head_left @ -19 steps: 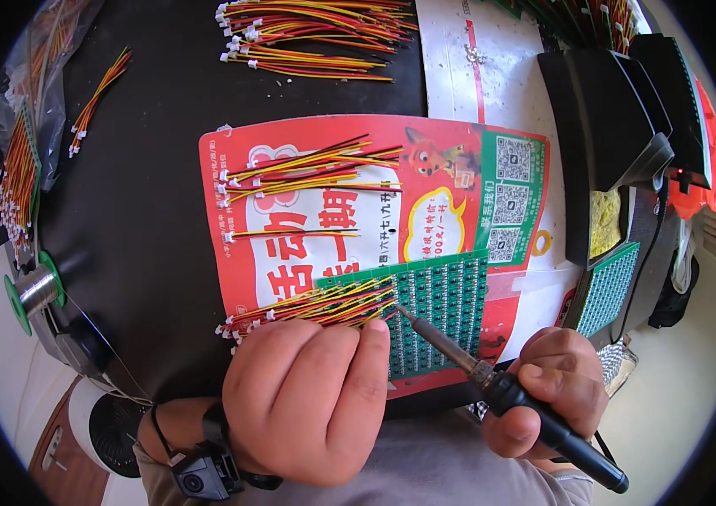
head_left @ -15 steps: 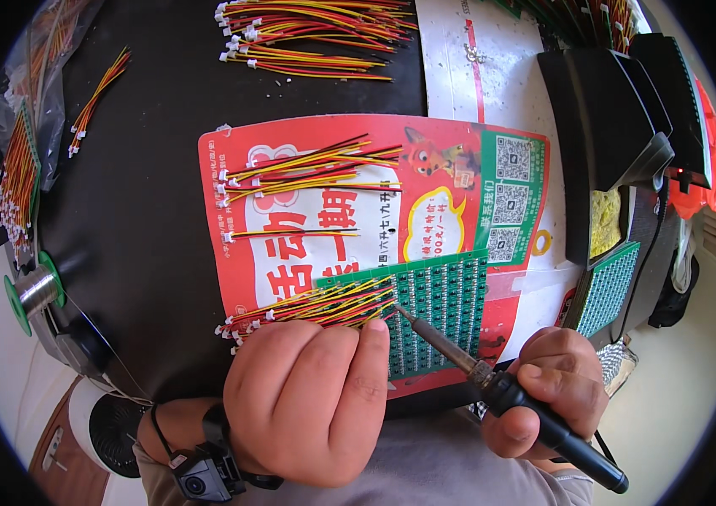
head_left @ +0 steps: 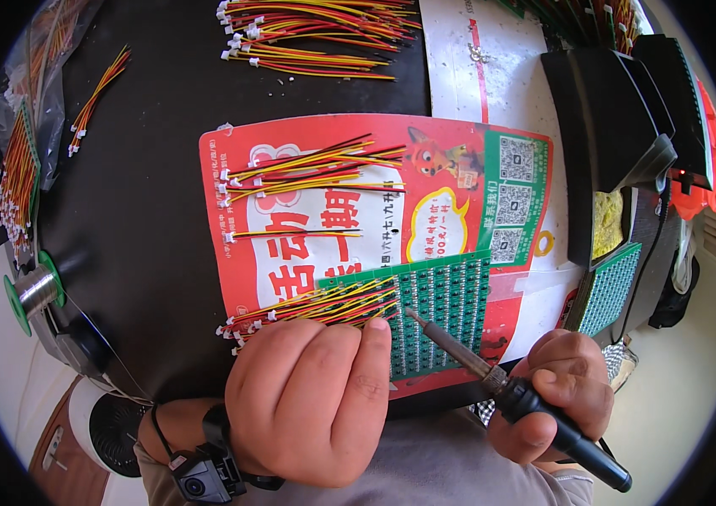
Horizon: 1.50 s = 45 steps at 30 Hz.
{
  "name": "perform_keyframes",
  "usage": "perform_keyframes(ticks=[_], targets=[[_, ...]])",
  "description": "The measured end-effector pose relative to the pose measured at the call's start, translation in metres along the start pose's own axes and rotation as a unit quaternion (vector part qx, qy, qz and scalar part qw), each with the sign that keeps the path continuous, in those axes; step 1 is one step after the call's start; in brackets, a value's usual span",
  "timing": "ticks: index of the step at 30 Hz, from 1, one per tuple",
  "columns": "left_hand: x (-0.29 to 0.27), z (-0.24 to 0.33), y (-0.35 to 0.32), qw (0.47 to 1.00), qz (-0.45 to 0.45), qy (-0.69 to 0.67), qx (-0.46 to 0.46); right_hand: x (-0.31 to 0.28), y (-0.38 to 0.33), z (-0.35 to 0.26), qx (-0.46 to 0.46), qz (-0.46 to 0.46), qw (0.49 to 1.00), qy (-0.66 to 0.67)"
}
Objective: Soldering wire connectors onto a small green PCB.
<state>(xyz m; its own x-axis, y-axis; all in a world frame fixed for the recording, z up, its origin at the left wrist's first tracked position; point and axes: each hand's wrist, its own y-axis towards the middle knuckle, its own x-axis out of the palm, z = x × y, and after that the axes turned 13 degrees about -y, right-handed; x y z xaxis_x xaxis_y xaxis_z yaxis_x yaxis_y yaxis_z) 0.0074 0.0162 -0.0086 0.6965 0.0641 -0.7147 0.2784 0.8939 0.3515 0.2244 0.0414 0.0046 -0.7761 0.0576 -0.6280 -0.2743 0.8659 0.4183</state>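
The left hand lies curled, knuckles up, at the near edge of the black worktop, its fingers pressing down on a bundle of thin red, yellow and black wire leads with small white plugs. The bundle fans out from under the fingers toward the left and lies partly over a green circuit panel made of many small repeated boards. Whether the fingers pinch one lead cannot be told. The right hand is closed around the black handle of a soldering iron, held like a pen; its thin metal tip points up and left and sits over the green panel, just beside the left forefinger. The panel rests on a red, white and green printed paper sheet, which also carries two more groups of the same leads. Another heap of leads lies at the far edge. A green spool of solder wire stands to the left, and a black stand with a yellow sponge to the right.
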Motion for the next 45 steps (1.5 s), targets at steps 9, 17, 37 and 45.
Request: perform_keyframes(ticks=[9, 17, 37, 45], targets=[[-0.0034, -0.0017, -0.0002, 1.0, -0.009, -0.01, -0.01, 0.0048, 0.0035, -0.0011, 0.001, 0.006, 1.0, -0.005], [-0.0066, -0.003, 0.0034, 0.998, -0.024, -0.053, -0.023, 0.0047, 0.0045, -0.0002, -0.003, -0.007, 1.0, 0.003], [-0.0086, -0.0043, 0.0045, 0.997, -0.035, -0.065, -0.026, 0.0019, 0.0055, 0.0006, -0.011, -0.031, 0.999, 0.012], [-0.0081, -0.0057, 0.0039, 0.996, -0.035, -0.076, -0.024, -0.0002, 0.0039, -0.0005, 0.0, -0.029, 1.0, 0.0]])
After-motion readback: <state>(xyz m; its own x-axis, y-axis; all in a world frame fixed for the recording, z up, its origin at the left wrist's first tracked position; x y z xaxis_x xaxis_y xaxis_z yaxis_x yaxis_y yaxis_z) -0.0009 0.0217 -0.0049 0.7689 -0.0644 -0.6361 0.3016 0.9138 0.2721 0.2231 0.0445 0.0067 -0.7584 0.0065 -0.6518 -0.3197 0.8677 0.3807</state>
